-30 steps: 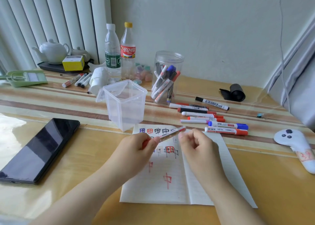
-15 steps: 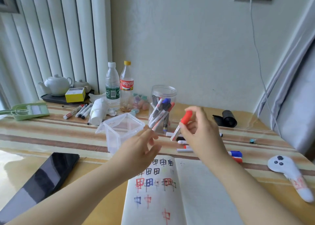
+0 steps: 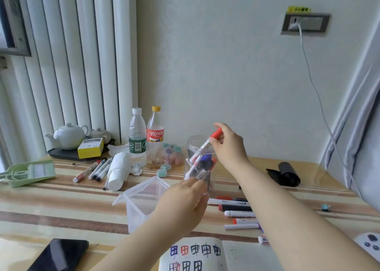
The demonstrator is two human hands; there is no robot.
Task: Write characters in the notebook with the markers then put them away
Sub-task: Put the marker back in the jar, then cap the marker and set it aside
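My right hand (image 3: 229, 145) pinches a red-capped marker (image 3: 209, 140) by its cap end, with the marker's lower end dipping into the mouth of a clear round jar (image 3: 192, 147) that holds several markers. My left hand (image 3: 183, 204) hovers in front of the jar's base with fingers loosely curled and nothing in it; whether it touches the jar is unclear. The open notebook (image 3: 205, 256) with red, blue and black characters lies at the bottom edge. Several loose markers (image 3: 236, 211) lie on the table right of the jar.
A clear square container (image 3: 139, 198) stands left of the jar. Two bottles (image 3: 144, 139), a paper roll (image 3: 118, 171), three markers (image 3: 92, 170), a teapot (image 3: 68, 135), a green tray (image 3: 28, 172), a phone (image 3: 59, 254), a black roll (image 3: 286, 174) and a white controller (image 3: 370, 246) surround the work area.
My right hand has carried the red marker up and forward from the notebook to the jar's mouth. My left hand let go of it and moved forward to the jar's base. The view tilted up.
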